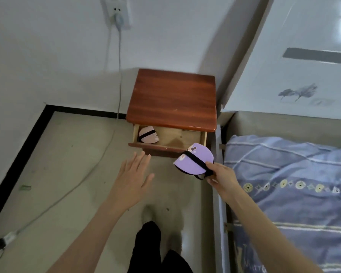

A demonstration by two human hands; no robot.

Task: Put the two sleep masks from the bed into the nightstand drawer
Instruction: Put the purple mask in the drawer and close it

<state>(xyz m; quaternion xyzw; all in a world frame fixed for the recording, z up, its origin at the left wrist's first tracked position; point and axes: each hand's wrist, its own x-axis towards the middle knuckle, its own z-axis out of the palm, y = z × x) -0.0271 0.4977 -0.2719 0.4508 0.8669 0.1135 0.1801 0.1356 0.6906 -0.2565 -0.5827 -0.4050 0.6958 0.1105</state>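
Sleep masks number two: a pink mask (148, 134) lies at the left end of the one open drawer (171, 137) of the nightstand (172, 99), and a purple mask (193, 161) hangs in the air just before the drawer's right front corner. The right hand (221, 177) pinches its black strap (197, 161) between thumb and fingers, arm extended from beside the bed (295, 184). The left hand (133, 178) hovers flat, fingers spread and empty, near the drawer front.

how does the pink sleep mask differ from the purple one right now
The pink sleep mask lies in the open drawer, at its left end; the purple sleep mask is outside the drawer, pinched in the right hand. The pink one is untouched by either hand. Both are folded with black straps.
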